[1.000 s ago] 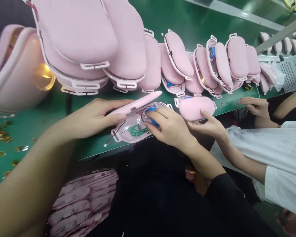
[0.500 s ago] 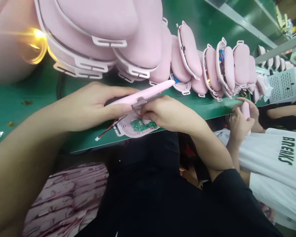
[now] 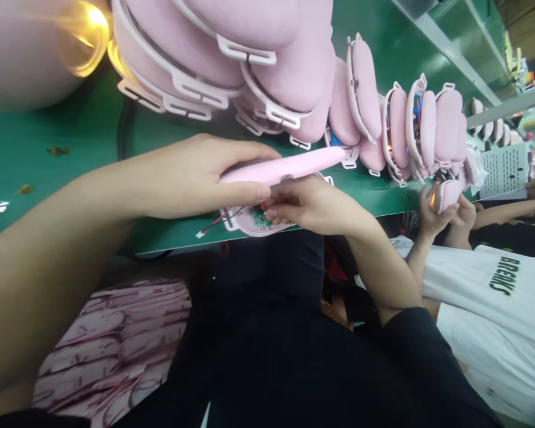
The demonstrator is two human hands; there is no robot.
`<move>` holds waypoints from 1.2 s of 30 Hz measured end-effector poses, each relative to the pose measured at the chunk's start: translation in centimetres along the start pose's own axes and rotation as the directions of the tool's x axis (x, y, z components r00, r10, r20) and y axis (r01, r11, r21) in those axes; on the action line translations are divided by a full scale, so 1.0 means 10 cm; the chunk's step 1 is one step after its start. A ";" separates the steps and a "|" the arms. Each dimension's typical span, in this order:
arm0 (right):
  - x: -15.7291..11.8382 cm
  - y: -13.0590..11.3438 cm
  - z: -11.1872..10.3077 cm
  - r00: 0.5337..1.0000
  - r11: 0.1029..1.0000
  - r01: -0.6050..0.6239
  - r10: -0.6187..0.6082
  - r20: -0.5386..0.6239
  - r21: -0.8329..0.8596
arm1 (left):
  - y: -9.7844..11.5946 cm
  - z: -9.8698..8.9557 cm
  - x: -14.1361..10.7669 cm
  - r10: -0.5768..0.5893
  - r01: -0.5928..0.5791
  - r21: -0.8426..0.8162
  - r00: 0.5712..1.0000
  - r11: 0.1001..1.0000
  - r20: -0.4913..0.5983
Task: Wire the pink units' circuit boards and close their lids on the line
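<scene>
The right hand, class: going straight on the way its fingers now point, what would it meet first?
Probably the green circuit board in the open pink shell; the right hand points toward it, though depth is unclear and it might pass just above.

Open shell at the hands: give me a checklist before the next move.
1. Left hand gripping the pink cover: ok.
2. Right hand clear of the shell: not ok; its fingers are under the raised cover.
3. Red-and-black cable tucked in: not ok; its white connector is outside the shell.
4. Circuit board inside the shell: ok, partly visible.
5. Wiring behind the right hand: cannot tell; hidden.
</scene>
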State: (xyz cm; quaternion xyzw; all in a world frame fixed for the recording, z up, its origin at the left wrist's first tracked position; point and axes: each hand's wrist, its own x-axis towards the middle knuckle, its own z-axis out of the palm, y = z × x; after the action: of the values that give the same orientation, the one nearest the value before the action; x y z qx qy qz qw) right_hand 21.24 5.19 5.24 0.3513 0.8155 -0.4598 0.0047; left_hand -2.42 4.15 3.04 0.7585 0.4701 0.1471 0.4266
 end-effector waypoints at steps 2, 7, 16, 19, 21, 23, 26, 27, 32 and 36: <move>-0.03 0.02 0.05 0.998 0.999 0.029 -0.031 -0.063 -0.040 | -0.01 0.01 0.00 -0.001 0.001 -0.007 1.000 1.000 0.006; -0.09 0.05 0.19 0.976 0.977 0.080 -0.117 -0.182 -0.199 | -0.06 0.03 -0.01 0.003 -0.003 -0.019 1.000 1.000 -0.003; -0.12 0.08 0.25 0.958 0.931 0.097 -0.184 -0.222 -0.352 | -0.04 0.02 0.00 -0.032 0.033 -0.015 0.999 0.999 0.030; -0.12 0.08 0.23 0.963 0.929 0.085 -0.169 -0.208 -0.359 | -0.03 0.02 0.00 -0.045 0.046 -0.008 0.998 0.999 0.032; -0.12 0.07 0.21 0.966 0.930 0.087 -0.167 -0.199 -0.356 | -0.03 0.02 0.00 -0.037 0.037 -0.013 0.999 0.999 0.019; -0.12 0.07 0.19 0.970 0.935 0.097 -0.166 -0.177 -0.341 | -0.03 0.03 0.00 -0.051 0.052 -0.009 0.998 0.999 0.030; -0.11 0.06 0.16 0.979 0.944 0.100 -0.149 -0.138 -0.314 | -0.03 0.03 0.01 -0.072 0.072 0.005 0.996 0.997 0.049; -0.11 0.05 0.15 0.983 0.947 0.088 -0.133 -0.127 -0.308 | -0.03 0.03 0.01 -0.071 0.071 0.005 0.996 0.997 0.051; -0.11 0.05 0.14 0.983 0.956 0.070 -0.114 -0.142 -0.283 | -0.01 0.03 0.01 -0.093 0.094 -0.004 0.994 0.996 0.058; -0.14 0.08 0.18 0.975 0.963 0.085 -0.133 -0.176 -0.254 | -0.03 0.02 -0.01 -0.065 0.065 -0.005 0.997 0.998 0.040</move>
State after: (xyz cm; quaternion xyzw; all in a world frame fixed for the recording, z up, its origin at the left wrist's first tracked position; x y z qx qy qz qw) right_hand 22.14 3.27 4.07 0.3451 0.8809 -0.3192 -0.0559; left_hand -2.48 4.05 2.69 0.7442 0.4856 0.1196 0.4429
